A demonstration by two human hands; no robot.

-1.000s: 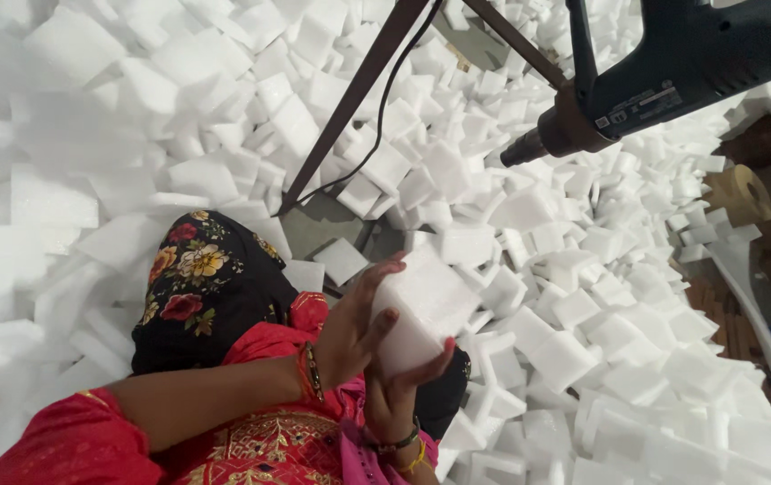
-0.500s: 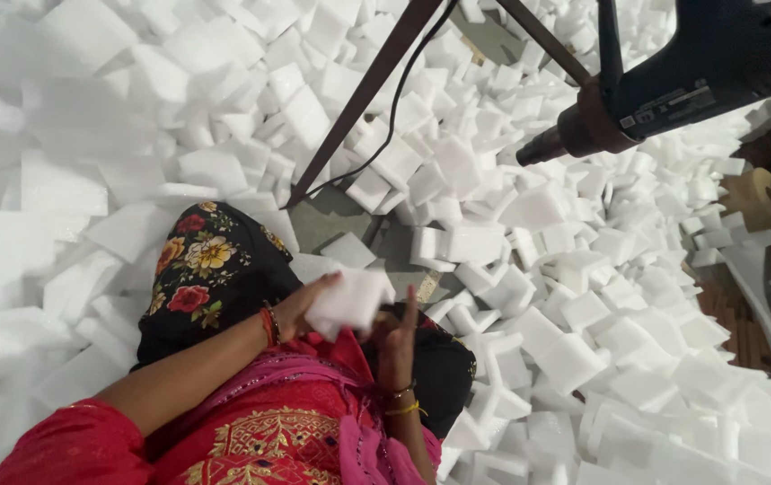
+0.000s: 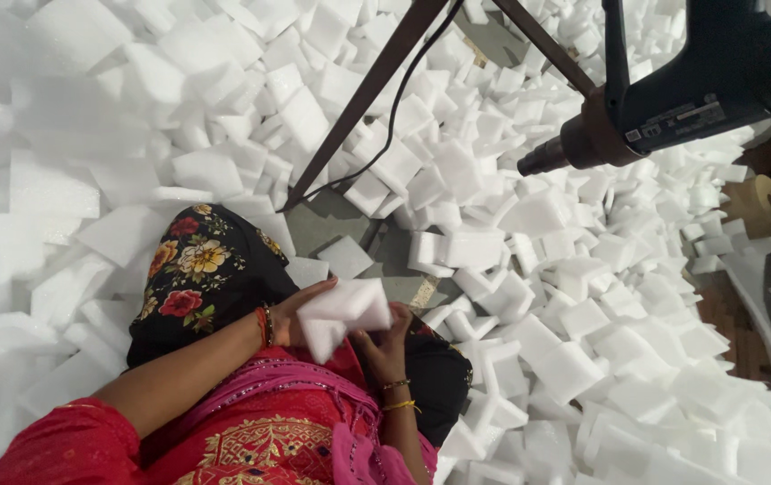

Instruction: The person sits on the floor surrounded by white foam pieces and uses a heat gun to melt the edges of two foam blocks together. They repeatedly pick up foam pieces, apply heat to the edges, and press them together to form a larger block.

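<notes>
- White foam offcuts [image 3: 511, 296] blanket the floor on every side; a dark heat gun [image 3: 673, 99] hangs at upper right beside brown stand legs [image 3: 363, 99].
- Head view: left hand [image 3: 291, 314] and right hand [image 3: 385, 341] both clasp one white foam block [image 3: 342, 314], fingers curled on its edges.
- Since the earlier frames, the block has dropped from chest height to the lap and sits lower and closer in, so handling continues.
</notes>
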